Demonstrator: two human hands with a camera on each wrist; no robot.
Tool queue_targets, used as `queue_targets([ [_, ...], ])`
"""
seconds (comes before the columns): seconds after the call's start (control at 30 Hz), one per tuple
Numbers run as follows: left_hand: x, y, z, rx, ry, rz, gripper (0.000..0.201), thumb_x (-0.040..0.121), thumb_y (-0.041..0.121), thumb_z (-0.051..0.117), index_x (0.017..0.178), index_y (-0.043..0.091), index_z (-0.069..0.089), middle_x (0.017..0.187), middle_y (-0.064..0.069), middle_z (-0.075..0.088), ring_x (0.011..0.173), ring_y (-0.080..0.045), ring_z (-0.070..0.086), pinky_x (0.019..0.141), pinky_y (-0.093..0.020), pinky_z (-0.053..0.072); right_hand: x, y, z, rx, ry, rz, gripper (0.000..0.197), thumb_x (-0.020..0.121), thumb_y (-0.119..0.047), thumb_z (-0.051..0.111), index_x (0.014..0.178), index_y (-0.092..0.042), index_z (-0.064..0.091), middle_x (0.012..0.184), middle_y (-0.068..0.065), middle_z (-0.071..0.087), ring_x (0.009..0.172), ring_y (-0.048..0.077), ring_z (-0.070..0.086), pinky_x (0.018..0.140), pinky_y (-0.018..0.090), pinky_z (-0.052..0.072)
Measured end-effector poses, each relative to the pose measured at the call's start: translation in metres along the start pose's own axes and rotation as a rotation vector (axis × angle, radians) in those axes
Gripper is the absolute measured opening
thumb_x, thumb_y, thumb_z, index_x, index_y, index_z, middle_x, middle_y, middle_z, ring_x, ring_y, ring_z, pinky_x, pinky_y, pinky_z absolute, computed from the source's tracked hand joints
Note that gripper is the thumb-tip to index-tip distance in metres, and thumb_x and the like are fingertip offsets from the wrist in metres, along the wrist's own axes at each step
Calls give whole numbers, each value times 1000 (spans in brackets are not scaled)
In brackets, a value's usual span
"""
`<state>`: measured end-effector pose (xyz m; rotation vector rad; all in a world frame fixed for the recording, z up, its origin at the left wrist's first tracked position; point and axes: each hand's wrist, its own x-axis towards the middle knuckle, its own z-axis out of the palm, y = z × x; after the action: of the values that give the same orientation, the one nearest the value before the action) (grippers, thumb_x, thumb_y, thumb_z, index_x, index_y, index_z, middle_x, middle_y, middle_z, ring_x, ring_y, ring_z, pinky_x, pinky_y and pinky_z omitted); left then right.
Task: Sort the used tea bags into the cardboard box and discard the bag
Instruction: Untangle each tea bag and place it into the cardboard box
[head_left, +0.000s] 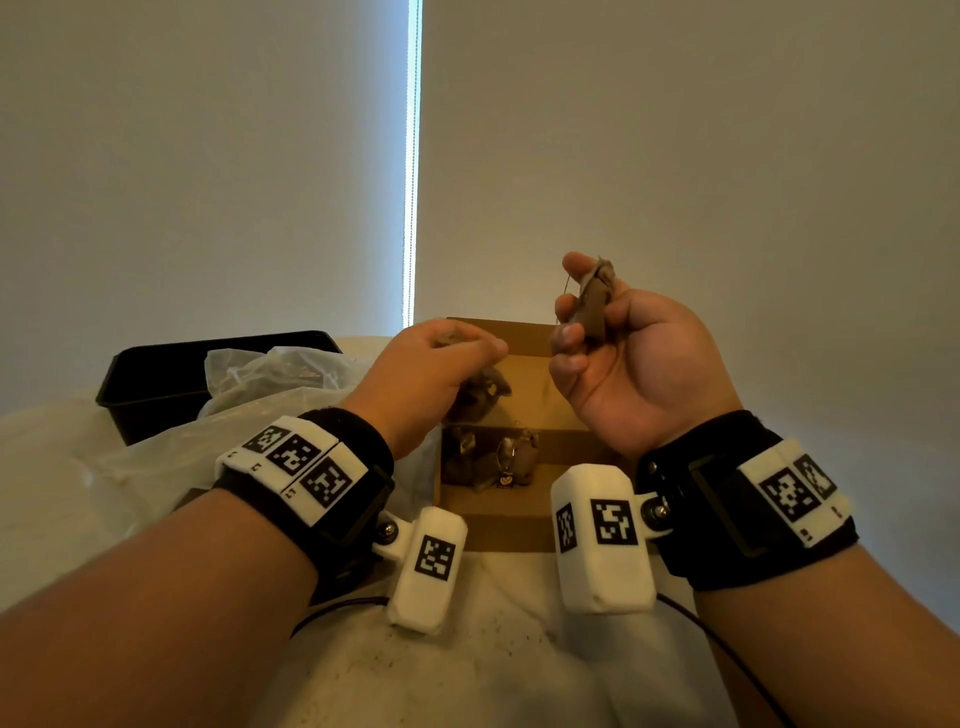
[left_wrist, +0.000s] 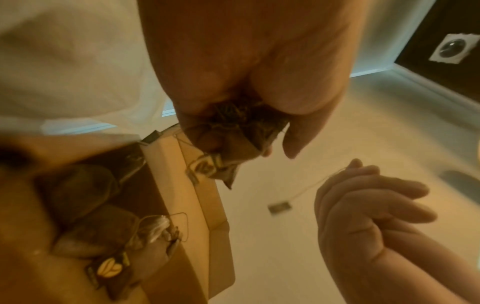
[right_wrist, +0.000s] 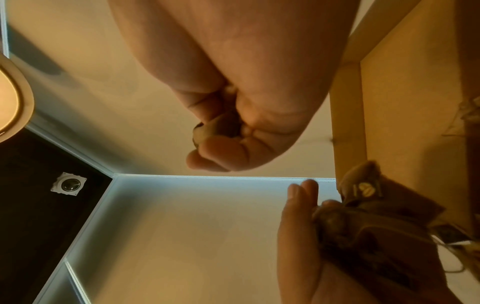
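Over the cardboard box (head_left: 522, 530) the left hand (head_left: 431, 374) holds a clump of used tea bags (left_wrist: 233, 142), its grip curled round them. The right hand (head_left: 634, 364), raised beside it, pinches a single tea bag (head_left: 592, 306) (string dangling). More tea bags (head_left: 491, 457) lie in the box; the plastic bag (head_left: 270, 374) sits in a black tray (head_left: 150, 384) on the left.

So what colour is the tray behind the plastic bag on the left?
Black. The tray shows best in the head view, behind the crumpled plastic bag.

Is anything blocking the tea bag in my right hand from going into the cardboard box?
Nothing visible does. The right hand holds its tea bag above the open cardboard box, beside the left hand.
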<state>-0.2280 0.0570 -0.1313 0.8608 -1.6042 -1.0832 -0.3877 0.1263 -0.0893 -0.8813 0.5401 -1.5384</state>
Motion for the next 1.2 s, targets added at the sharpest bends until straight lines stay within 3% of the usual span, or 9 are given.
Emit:
queue_targets([
  [0.17, -7, 3, 8, 224, -185, 53, 10, 95, 36, 64, 103, 38, 69, 103, 6, 72, 97, -9, 69, 87, -27, 55, -2, 0, 1, 16, -37, 26, 42, 93, -8, 29, 112, -15, 66, 79, 6, 59, 54, 13, 54, 44, 20, 43],
  [0.3, -8, 2, 10, 242, -268, 48, 19, 96, 40, 61, 109, 33, 72, 105, 3, 74, 102, -16, 69, 99, -44, 53, -2, -1, 0, 31, -49, 56, 42, 93, -8, 30, 112, -15, 66, 80, 7, 59, 55, 12, 55, 44, 19, 45],
  [0.47, -8, 2, 11, 257, -320, 60, 21, 96, 40, 61, 111, 32, 74, 102, 6, 74, 100, -14, 69, 99, -46, 53, -1, -2, -2, 68, -53, 68, 42, 93, -8, 29, 112, -14, 66, 78, 7, 60, 55, 12, 56, 45, 18, 45],
  [0.67, -8, 0, 13, 247, -294, 56, 16, 92, 34, 68, 103, 25, 73, 96, -4, 74, 93, -23, 71, 94, -50, 56, 0, -2, -3, 114, -52, 104, 42, 93, -8, 30, 111, -15, 67, 75, 6, 60, 53, 11, 57, 43, 18, 46],
  [0.83, -7, -3, 16, 229, -277, 32, 22, 89, 32, 71, 109, 24, 65, 101, -7, 74, 94, -24, 72, 92, -49, 57, 0, -2, -1, 135, -74, 118, 43, 79, -7, 38, 110, -16, 67, 74, 5, 60, 51, 11, 57, 41, 18, 46],
  [0.93, -6, -3, 16, 246, -291, 32, 24, 90, 34, 70, 113, 27, 67, 101, -3, 74, 94, -20, 72, 93, -46, 57, 0, -2, 0, 135, -83, 119, 42, 82, -7, 37, 110, -15, 67, 74, 5, 60, 51, 11, 57, 41, 18, 46],
  [1.2, -6, -6, 16, 323, -347, 49, 12, 93, 32, 68, 101, 28, 75, 90, 4, 74, 88, -15, 70, 91, -41, 56, 2, 0, -2, 123, -104, 152, 44, 93, -8, 27, 112, -15, 66, 75, 5, 60, 51, 11, 57, 39, 19, 45],
])
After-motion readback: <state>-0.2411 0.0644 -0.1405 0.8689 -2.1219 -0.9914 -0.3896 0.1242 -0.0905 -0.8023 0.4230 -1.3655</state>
